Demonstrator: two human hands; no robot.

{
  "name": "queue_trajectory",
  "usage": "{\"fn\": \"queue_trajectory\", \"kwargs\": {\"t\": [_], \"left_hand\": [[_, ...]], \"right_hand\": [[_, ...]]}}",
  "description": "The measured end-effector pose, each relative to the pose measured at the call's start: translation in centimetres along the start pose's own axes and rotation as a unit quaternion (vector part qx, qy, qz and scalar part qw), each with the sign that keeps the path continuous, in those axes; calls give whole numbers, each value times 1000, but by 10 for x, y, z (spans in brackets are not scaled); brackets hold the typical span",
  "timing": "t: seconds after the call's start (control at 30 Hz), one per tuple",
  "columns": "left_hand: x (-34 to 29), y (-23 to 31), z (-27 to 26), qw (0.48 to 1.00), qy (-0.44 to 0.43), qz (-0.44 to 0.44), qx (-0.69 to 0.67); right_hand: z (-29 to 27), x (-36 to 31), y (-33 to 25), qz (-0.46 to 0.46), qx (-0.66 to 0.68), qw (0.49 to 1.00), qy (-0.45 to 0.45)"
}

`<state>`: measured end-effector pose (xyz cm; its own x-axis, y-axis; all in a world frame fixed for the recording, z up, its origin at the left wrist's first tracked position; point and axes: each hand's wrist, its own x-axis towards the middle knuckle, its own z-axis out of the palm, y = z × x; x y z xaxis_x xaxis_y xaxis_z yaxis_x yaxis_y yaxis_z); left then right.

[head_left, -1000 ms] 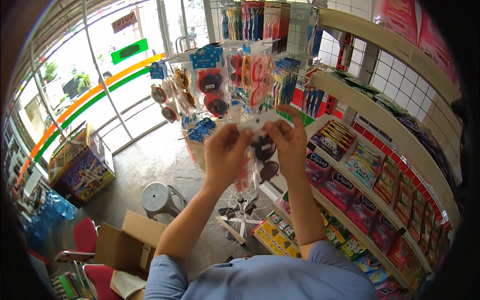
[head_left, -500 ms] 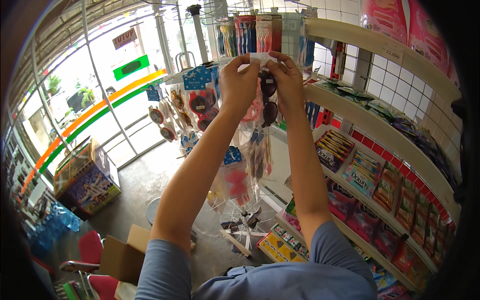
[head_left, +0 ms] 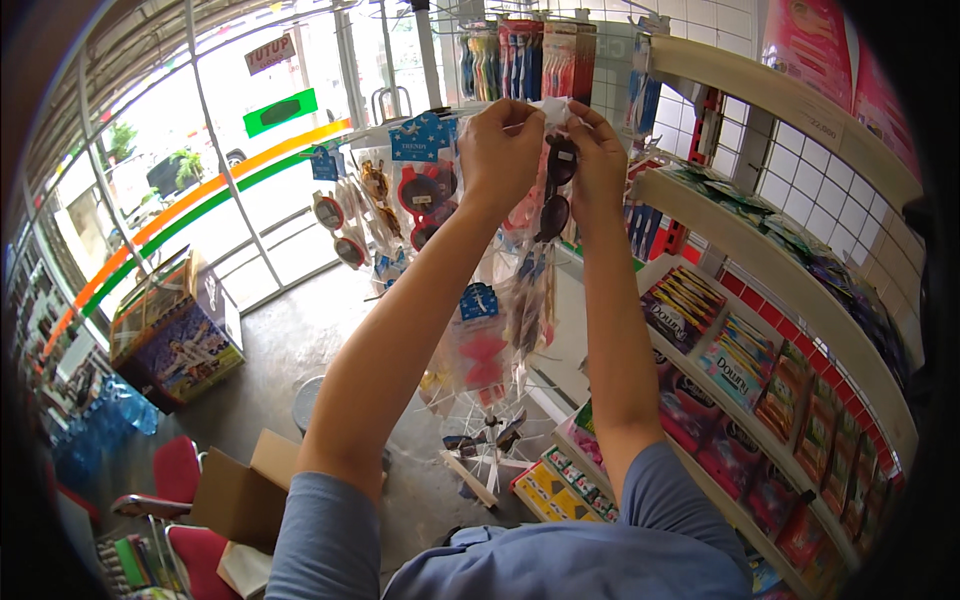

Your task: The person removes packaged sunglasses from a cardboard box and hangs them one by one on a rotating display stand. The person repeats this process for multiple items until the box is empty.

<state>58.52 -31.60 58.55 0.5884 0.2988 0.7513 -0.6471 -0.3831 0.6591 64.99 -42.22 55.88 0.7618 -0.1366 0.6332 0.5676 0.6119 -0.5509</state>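
Being pinched by left hand [head_left: 497, 160] and right hand [head_left: 599, 165]: a white card [head_left: 553, 110].
Dark sunglasses [head_left: 555, 214] have been raised since a second ago, level with hung packs [head_left: 422, 142].

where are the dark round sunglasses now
In the head view, the dark round sunglasses hang at upper centre, left of the right grip, below the white card.

Header card [head_left: 554, 112]: white. Dark sunglasses [head_left: 562, 163]: black frames, dark lenses. Hang card [head_left: 420, 140]: blue, scattered white stars. Red-framed sunglasses [head_left: 420, 192]: dark lenses. Shirt [head_left: 560, 560]: plain blue. Window stripes [head_left: 300, 142]: orange over green. Chair [head_left: 177, 470]: red. Carton [head_left: 232, 500]: plain brown. Wall [head_left: 800, 165]: white tile, dark grid lines. Large packs [head_left: 808, 45]: pink.
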Motion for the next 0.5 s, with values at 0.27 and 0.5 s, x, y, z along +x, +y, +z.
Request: {"fn": "queue_trajectory", "kwargs": {"t": [0.27, 0.5], "left_hand": [[0, -6, -5, 1000, 24, -2, -2], [-32, -4, -27, 999, 30, 42, -7]], "right_hand": [[1, 2, -4, 6, -58, 996, -69], [12, 11, 40, -68, -77, 987, -122]]}}
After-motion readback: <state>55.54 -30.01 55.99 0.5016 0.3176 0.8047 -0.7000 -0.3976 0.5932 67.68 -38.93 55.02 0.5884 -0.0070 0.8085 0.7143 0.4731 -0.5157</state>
